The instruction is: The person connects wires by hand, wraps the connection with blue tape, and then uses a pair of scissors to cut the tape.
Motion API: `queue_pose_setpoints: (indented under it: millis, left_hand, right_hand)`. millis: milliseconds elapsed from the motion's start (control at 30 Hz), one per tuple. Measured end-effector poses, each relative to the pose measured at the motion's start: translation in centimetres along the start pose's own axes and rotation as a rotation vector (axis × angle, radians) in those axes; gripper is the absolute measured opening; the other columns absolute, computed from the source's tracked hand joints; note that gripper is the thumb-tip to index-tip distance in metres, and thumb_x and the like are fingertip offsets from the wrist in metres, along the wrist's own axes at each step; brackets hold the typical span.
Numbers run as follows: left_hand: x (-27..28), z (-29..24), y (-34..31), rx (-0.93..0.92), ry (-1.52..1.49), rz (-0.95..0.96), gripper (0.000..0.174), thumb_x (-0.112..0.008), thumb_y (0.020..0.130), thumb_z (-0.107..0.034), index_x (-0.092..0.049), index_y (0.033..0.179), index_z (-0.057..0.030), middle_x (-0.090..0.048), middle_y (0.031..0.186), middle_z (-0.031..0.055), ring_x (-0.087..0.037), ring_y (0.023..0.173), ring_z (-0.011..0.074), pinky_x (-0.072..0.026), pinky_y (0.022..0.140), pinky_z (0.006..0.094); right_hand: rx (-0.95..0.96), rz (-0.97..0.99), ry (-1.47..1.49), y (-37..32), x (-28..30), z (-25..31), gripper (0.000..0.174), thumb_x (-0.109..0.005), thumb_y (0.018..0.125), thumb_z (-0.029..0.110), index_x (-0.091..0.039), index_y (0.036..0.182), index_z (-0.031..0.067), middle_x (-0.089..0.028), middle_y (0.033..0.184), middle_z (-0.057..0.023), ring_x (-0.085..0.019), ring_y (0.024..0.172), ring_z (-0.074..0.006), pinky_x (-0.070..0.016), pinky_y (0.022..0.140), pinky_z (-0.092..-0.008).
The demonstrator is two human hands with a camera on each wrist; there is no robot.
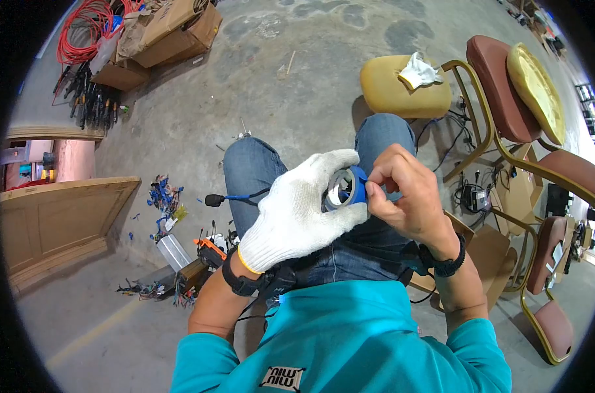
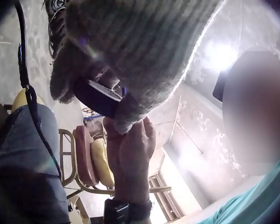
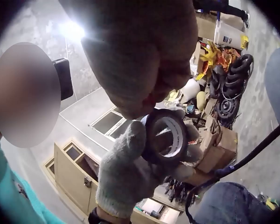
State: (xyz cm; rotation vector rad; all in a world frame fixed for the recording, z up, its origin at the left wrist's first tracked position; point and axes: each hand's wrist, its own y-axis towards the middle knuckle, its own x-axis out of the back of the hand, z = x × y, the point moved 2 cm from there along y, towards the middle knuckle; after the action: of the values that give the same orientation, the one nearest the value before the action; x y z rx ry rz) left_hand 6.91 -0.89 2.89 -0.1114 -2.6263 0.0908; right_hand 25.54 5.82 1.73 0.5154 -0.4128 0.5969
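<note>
A white knitted glove covers the left hand [image 1: 304, 203], whose thumb and fingers curl round a roll of blue tape [image 1: 357, 188]. The bare right hand [image 1: 407, 193] pinches at the roll's outer edge with thumb and forefinger. In the left wrist view the tape roll [image 2: 97, 97] looks dark between the gloved fingers, the right hand [image 2: 130, 149] just below it. The right wrist view shows the roll's white inner core, the tape [image 3: 164, 157] held by the gloved hand [image 3: 126, 172], with the bare right hand [image 3: 135, 46] above touching its rim.
A yellow stool [image 1: 382, 85] with a white glove [image 1: 420, 71] on it stands ahead. Stacked chairs [image 1: 500, 92] are at the right. Cardboard boxes [image 1: 173, 39], red cable [image 1: 81, 39] and a wooden cabinet door [image 1: 65, 226] are at the left. A cable with a black plug [image 1: 213, 200] lies across the knee.
</note>
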Motion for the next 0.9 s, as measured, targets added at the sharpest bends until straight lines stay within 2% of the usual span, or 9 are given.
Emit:
queue_pose_setpoints:
  millis: [33, 133, 200, 233, 300, 433, 533, 667, 900]
  left_hand:
    - [0.0, 0.1, 0.1, 0.001, 0.000, 0.001, 0.061, -0.086, 0.080, -0.018, -0.061, 0.134, -0.0040, -0.070, 0.113, 0.0085, -0.065, 0.098, 0.0127, -0.0536, 0.085, 0.0300]
    - [0.6, 1.6, 0.5, 0.359, -0.261, 0.072, 0.047, -0.080, 0.084, -0.012, -0.064, 0.127, -0.0019, -0.071, 0.108, 0.0057, -0.065, 0.098, 0.0095, -0.0532, 0.087, 0.0282]
    - [0.5, 1.8, 0.5, 0.152, -0.206, 0.091, 0.055, -0.080, 0.083, -0.010, -0.059, 0.133, -0.0031, -0.070, 0.115, 0.0072, -0.066, 0.104, 0.0140, -0.0537, 0.091, 0.0298]
    - [0.4, 1.6, 0.3, 0.155, -0.209, 0.093, 0.055, -0.080, 0.083, -0.010, -0.059, 0.133, -0.0031, -0.070, 0.115, 0.0072, -0.066, 0.104, 0.0140, -0.0537, 0.091, 0.0298]
    - [1.0, 1.1, 0.4, 0.117, -0.198, -0.051, 0.077, -0.082, 0.079, -0.009, -0.047, 0.147, -0.0060, -0.062, 0.130, 0.0096, -0.064, 0.115, 0.0199, -0.0536, 0.096, 0.0337]
    - [1.7, 0.9, 0.7, -0.131, -0.188, 0.094, 0.100, -0.090, 0.074, -0.014, -0.035, 0.158, -0.0085, -0.045, 0.152, 0.0093, -0.054, 0.133, 0.0243, -0.0505, 0.104, 0.0392]
    - [0.5, 0.9, 1.2, -0.186, -0.175, 0.221, 0.094, -0.090, 0.076, -0.015, -0.040, 0.156, -0.0082, -0.047, 0.152, 0.0085, -0.054, 0.133, 0.0231, -0.0504, 0.103, 0.0390]
    - [-0.3, 0.5, 1.2, -0.076, -0.079, 0.164, 0.077, -0.088, 0.076, -0.017, -0.054, 0.144, -0.0039, -0.064, 0.131, 0.0144, -0.065, 0.118, 0.0220, -0.0517, 0.098, 0.0360]
    - [-0.4, 0.7, 0.9, -0.019, -0.045, 0.132, 0.070, -0.086, 0.076, -0.022, -0.058, 0.137, -0.0002, -0.071, 0.116, 0.0141, -0.069, 0.103, 0.0204, -0.0540, 0.092, 0.0342]
  right_hand:
    - [-0.012, -0.009, 0.010, 0.0, 0.0, 0.0, 0.015, -0.071, 0.081, 0.000, -0.058, 0.089, 0.0011, -0.057, 0.083, -0.0105, -0.060, 0.069, -0.0231, -0.0503, 0.063, -0.0332]
    - [-0.101, -0.101, 0.016, 0.2, 0.8, 0.5, 0.013, -0.070, 0.083, 0.000, -0.059, 0.090, 0.0017, -0.056, 0.084, -0.0082, -0.058, 0.068, -0.0189, -0.0494, 0.062, -0.0303]
    - [-0.146, -0.107, 0.049, 0.0, 1.0, 0.3, 0.012, -0.069, 0.084, 0.000, -0.060, 0.091, 0.0022, -0.056, 0.086, -0.0063, -0.057, 0.068, -0.0164, -0.0481, 0.062, -0.0287]
    - [-0.120, -0.099, 0.054, 0.0, 0.9, 0.2, 0.011, -0.069, 0.084, 0.000, -0.060, 0.090, 0.0021, -0.056, 0.085, -0.0060, -0.056, 0.068, -0.0158, -0.0478, 0.062, -0.0285]
    - [-0.073, -0.096, 0.058, 0.7, 1.1, 0.0, 0.011, -0.069, 0.084, 0.000, -0.059, 0.090, 0.0019, -0.056, 0.085, -0.0056, -0.056, 0.068, -0.0152, -0.0476, 0.062, -0.0282]
    - [-0.210, 0.004, 0.199, 0.5, 1.3, -0.6, 0.011, -0.069, 0.084, 0.001, -0.059, 0.088, 0.0011, -0.055, 0.081, -0.0048, -0.056, 0.068, -0.0137, -0.0472, 0.062, -0.0278]
    - [-0.220, 0.050, 0.245, 0.7, 1.0, -0.7, 0.011, -0.069, 0.083, 0.001, -0.058, 0.088, 0.0008, -0.055, 0.080, -0.0049, -0.056, 0.068, -0.0138, -0.0471, 0.062, -0.0279]
    - [-0.203, 0.072, 0.130, 0.7, 1.3, -0.5, 0.013, -0.069, 0.082, 0.001, -0.058, 0.088, 0.0006, -0.057, 0.081, -0.0062, -0.056, 0.069, -0.0146, -0.0479, 0.062, -0.0294]
    - [-0.103, 0.060, 0.077, 0.4, 0.4, -1.0, 0.014, -0.069, 0.082, -0.002, -0.058, 0.090, 0.0005, -0.058, 0.083, -0.0079, -0.059, 0.070, -0.0161, -0.0507, 0.064, -0.0320]
